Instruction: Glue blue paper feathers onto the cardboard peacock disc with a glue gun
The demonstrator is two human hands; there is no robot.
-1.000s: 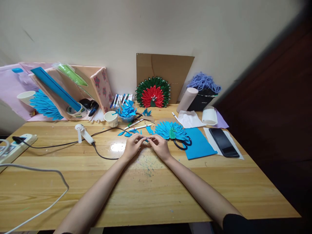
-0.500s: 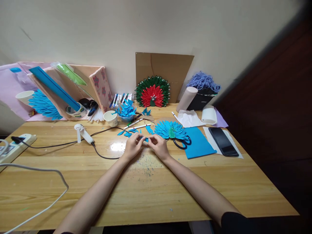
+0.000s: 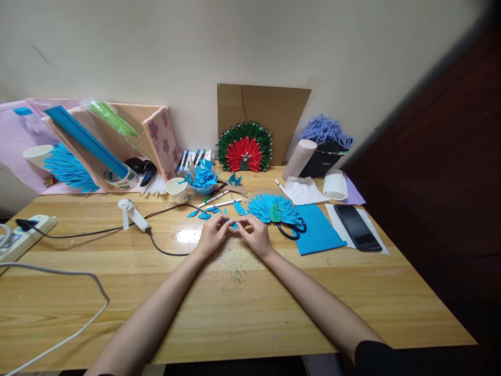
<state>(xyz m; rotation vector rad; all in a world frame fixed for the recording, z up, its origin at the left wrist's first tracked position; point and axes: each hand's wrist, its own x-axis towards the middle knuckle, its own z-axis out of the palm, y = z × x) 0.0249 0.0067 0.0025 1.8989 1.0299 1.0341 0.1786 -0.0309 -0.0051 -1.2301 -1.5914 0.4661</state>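
My left hand (image 3: 212, 234) and my right hand (image 3: 255, 234) meet over the middle of the table, fingers pinched. Between their fingertips is a small blue foam piece (image 3: 234, 225), mostly covered by the fingers. Just beyond the hands lie cut blue petals (image 3: 239, 208) and several white markers (image 3: 224, 204). A blue fan-shaped peacock (image 3: 274, 209) with a green body lies right of them, black scissor handles (image 3: 291, 230) showing below it. Further back, a bowl of blue scraps (image 3: 202, 180) stands beside a paper cup (image 3: 177, 190).
A hot glue gun (image 3: 134, 215) stands at left, its black cord running to a power strip (image 3: 29, 235). On the right are a blue foam sheet (image 3: 319, 230) and a phone (image 3: 357, 227). A green-and-red peacock (image 3: 245, 149) leans on cardboard (image 3: 270, 109) at the wall.
The fingers have shifted slightly around the small blue foam piece, and its angle differs a little. Both hands stay in nearly the same spot; the view has moved very slightly.
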